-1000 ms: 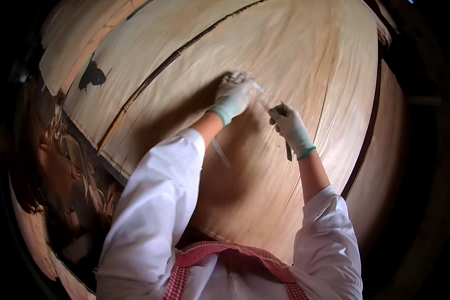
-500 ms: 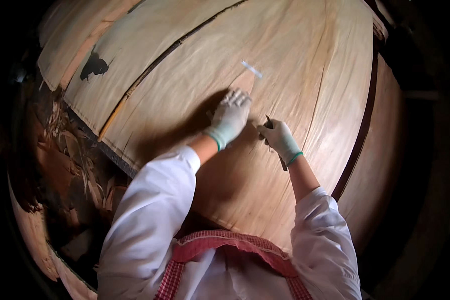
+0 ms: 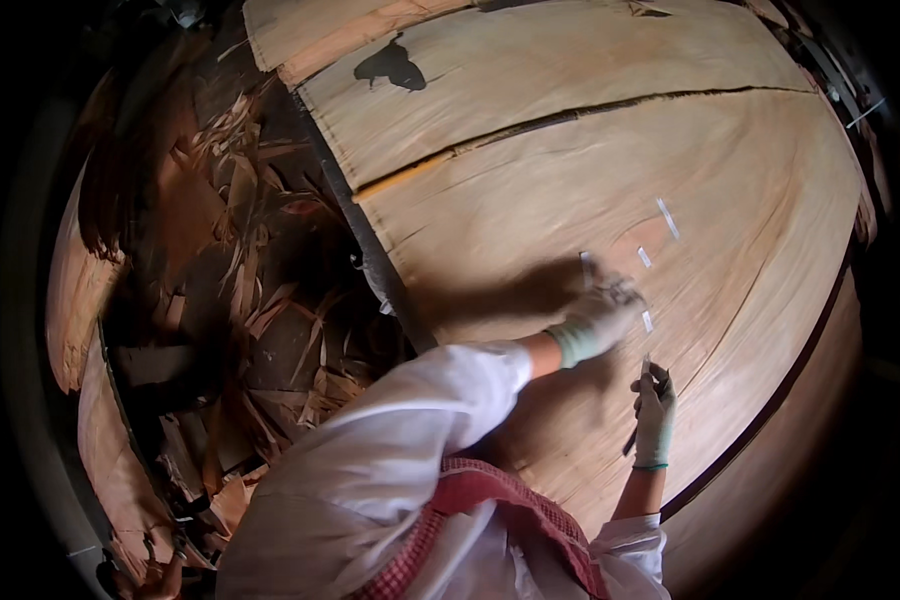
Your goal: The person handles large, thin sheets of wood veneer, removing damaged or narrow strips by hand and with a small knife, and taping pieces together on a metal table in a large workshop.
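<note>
A pale wood veneer sheet [image 3: 510, 220] lies under both my hands. A pinkish veneer patch [image 3: 634, 240] is set on it, with short white tape strips [image 3: 667, 218] around it. My left hand [image 3: 602, 315], in a white glove with a green cuff, is over the sheet at the patch's near end; its fingers are smeared by motion. Closer to me, my gloved right hand [image 3: 655, 415] is closed around a thin knife [image 3: 629, 443]. The knife's dark handle pokes out below the fist, and a light tip shows above it.
Torn veneer scraps [image 3: 260, 200] are heaped left of the sheet's dark edge. A dark gap with an orange end [image 3: 405, 178] splits the sheet from another one beyond. That far sheet has a black hole [image 3: 390, 66]. Another veneer sheet [image 3: 770, 460] lies lower at the right.
My view has swung left, showing more scraps. More white tape strips now show around the patch. My left hand has shifted back toward me off the patch; my right still grips the knife.
</note>
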The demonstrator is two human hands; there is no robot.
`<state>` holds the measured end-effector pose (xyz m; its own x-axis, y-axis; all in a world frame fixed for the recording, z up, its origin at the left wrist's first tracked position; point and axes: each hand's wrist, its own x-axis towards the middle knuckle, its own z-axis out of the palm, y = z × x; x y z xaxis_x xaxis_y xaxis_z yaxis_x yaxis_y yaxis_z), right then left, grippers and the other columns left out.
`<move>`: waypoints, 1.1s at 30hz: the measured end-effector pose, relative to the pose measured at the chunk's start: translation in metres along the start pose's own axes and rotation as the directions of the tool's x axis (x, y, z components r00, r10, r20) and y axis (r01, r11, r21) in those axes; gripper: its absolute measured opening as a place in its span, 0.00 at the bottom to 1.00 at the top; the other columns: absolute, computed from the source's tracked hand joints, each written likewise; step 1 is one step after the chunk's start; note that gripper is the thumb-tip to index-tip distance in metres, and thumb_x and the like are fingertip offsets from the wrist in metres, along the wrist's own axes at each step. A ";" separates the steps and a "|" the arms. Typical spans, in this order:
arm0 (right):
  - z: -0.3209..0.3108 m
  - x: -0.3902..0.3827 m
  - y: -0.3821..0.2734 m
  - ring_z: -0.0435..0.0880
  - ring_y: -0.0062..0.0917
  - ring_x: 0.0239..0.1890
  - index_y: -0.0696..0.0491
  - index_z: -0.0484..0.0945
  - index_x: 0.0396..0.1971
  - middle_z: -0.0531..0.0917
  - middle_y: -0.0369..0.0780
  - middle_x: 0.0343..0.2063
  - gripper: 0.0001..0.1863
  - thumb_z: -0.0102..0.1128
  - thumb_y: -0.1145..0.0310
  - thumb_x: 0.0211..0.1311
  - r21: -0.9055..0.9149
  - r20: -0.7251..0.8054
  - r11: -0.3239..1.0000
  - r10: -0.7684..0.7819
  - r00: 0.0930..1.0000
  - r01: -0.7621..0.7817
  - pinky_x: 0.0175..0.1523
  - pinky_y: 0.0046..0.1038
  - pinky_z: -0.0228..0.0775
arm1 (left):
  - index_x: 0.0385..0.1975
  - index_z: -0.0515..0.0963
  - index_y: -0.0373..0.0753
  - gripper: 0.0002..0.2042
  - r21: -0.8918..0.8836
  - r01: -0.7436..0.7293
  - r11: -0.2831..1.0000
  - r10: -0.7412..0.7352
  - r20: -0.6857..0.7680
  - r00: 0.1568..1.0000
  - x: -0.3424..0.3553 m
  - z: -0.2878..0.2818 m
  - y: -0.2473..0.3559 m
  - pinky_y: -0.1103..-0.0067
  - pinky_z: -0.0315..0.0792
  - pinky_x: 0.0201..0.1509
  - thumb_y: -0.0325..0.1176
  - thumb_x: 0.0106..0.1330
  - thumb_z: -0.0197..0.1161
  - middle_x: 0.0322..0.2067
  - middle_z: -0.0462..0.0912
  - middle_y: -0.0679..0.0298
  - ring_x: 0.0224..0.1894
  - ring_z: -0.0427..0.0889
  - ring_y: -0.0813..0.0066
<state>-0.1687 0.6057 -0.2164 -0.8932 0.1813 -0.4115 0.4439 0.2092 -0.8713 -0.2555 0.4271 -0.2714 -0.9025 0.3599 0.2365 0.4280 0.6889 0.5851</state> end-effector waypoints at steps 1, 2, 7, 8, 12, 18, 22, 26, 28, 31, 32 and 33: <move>0.003 -0.001 -0.005 0.68 0.12 0.20 0.56 0.76 0.36 0.76 0.32 0.20 0.06 0.55 0.71 0.63 -0.097 -0.009 0.995 -0.007 1.000 0.006 0.25 0.16 0.61 | 0.53 0.71 0.41 0.20 -0.027 0.146 0.989 -0.148 -0.116 0.982 -0.016 -0.018 -0.010 0.65 0.60 0.65 0.34 0.59 0.59 0.56 0.72 0.57 0.62 0.67 0.58; 0.013 0.001 0.001 0.68 0.12 0.20 0.56 0.76 0.36 0.76 0.32 0.20 0.06 0.55 0.71 0.63 -0.089 -0.028 0.996 -0.014 0.999 0.012 0.25 0.16 0.61 | 0.56 0.68 0.44 0.25 -0.069 0.281 0.957 -0.290 -0.225 0.930 -0.034 -0.041 -0.024 0.61 0.58 0.66 0.35 0.57 0.64 0.58 0.69 0.56 0.64 0.64 0.56; 0.160 0.016 -0.008 0.80 0.24 0.29 0.59 0.77 0.32 0.81 0.41 0.24 0.07 0.59 0.72 0.56 -0.196 0.326 0.949 -0.176 0.929 0.249 0.35 0.27 0.71 | 0.63 0.60 0.35 0.39 0.278 0.471 0.837 -0.381 -0.320 0.867 -0.139 -0.148 -0.139 0.60 0.48 0.71 0.41 0.52 0.69 0.65 0.60 0.54 0.69 0.54 0.53; 0.198 0.018 -0.024 0.81 0.26 0.30 0.60 0.77 0.32 0.82 0.44 0.26 0.09 0.60 0.69 0.56 -0.267 0.368 0.920 -0.177 0.913 0.286 0.36 0.30 0.72 | 0.64 0.59 0.34 0.39 0.266 0.440 0.858 -0.339 -0.352 0.873 -0.149 -0.159 -0.150 0.60 0.49 0.71 0.40 0.52 0.69 0.66 0.59 0.53 0.69 0.54 0.53; 0.335 0.060 -0.052 0.81 0.45 0.35 0.56 0.80 0.36 0.83 0.51 0.32 0.17 0.61 0.57 0.55 -0.292 0.299 0.869 -0.314 0.901 0.399 0.40 0.40 0.72 | 0.63 0.60 0.41 0.30 0.304 0.252 0.919 -0.191 -0.217 0.957 -0.150 -0.179 -0.184 0.59 0.55 0.69 0.27 0.59 0.59 0.66 0.60 0.55 0.68 0.58 0.55; 0.327 0.041 -0.086 0.85 0.34 0.38 0.47 0.83 0.41 0.85 0.43 0.34 0.21 0.59 0.48 0.55 -0.462 0.391 0.854 -0.048 0.919 0.241 0.44 0.34 0.73 | 0.60 0.62 0.36 0.26 0.127 0.060 0.990 -0.070 0.070 0.995 -0.134 -0.205 -0.214 0.64 0.61 0.66 0.26 0.58 0.52 0.57 0.71 0.51 0.60 0.69 0.54; 0.288 -0.011 -0.035 0.82 0.34 0.21 0.60 0.81 0.27 0.81 0.48 0.18 0.25 0.57 0.49 0.59 -0.589 0.166 0.795 -0.054 0.985 0.143 0.29 0.36 0.72 | 0.63 0.59 0.38 0.32 0.147 0.214 0.966 -0.144 -0.382 0.913 -0.133 -0.236 -0.259 0.64 0.58 0.68 0.27 0.55 0.59 0.57 0.68 0.48 0.60 0.68 0.53; 0.297 -0.066 -0.016 0.63 0.14 0.11 0.56 0.73 0.26 0.73 0.34 0.15 0.11 0.55 0.64 0.61 -0.260 0.098 0.960 0.133 0.986 -0.104 0.15 0.20 0.53 | 0.54 0.70 0.37 0.22 0.124 0.217 0.968 -0.225 0.054 0.973 -0.129 -0.244 -0.289 0.66 0.61 0.65 0.29 0.56 0.54 0.52 0.71 0.52 0.57 0.68 0.54; 0.328 -0.071 -0.030 0.64 0.13 0.11 0.58 0.73 0.33 0.77 0.38 0.20 0.11 0.55 0.64 0.62 -0.254 0.131 0.959 0.165 0.978 -0.128 0.15 0.17 0.53 | 0.51 0.72 0.38 0.19 0.388 0.091 0.917 -0.010 -0.204 0.979 -0.143 -0.221 -0.294 0.65 0.69 0.53 0.30 0.57 0.53 0.41 0.76 0.52 0.44 0.75 0.57; 0.364 -0.073 -0.049 0.61 0.11 0.13 0.56 0.74 0.38 0.81 0.38 0.30 0.13 0.54 0.60 0.65 -0.022 0.109 0.995 0.101 0.989 -0.099 0.16 0.15 0.52 | 0.52 0.69 0.35 0.19 0.212 0.174 0.962 -0.172 -0.030 0.985 -0.165 -0.202 -0.246 0.66 0.71 0.29 0.33 0.61 0.52 0.39 0.77 0.50 0.29 0.78 0.59; 0.378 -0.076 -0.068 0.60 0.11 0.13 0.54 0.74 0.37 0.80 0.35 0.29 0.14 0.53 0.58 0.67 0.009 0.162 0.998 0.064 0.985 -0.067 0.16 0.14 0.52 | 0.52 0.67 0.34 0.17 -0.025 0.313 0.949 -0.309 0.096 0.946 -0.179 -0.203 -0.227 0.66 0.70 0.22 0.31 0.64 0.51 0.39 0.77 0.49 0.26 0.78 0.57; 0.379 -0.072 -0.072 0.59 0.10 0.13 0.54 0.74 0.36 0.79 0.34 0.27 0.14 0.54 0.57 0.67 0.103 0.199 0.993 0.043 0.979 -0.065 0.16 0.13 0.51 | 0.55 0.65 0.34 0.18 -0.108 0.229 0.967 -0.220 0.096 0.971 -0.199 -0.211 -0.208 0.65 0.72 0.29 0.30 0.65 0.50 0.40 0.76 0.47 0.29 0.78 0.56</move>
<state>-0.1639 0.2135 -0.2257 -0.8694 -0.0048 -0.4940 0.4913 0.0967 -0.8656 -0.1748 0.0798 -0.2768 -0.9656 0.2587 0.0264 0.2017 0.6811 0.7039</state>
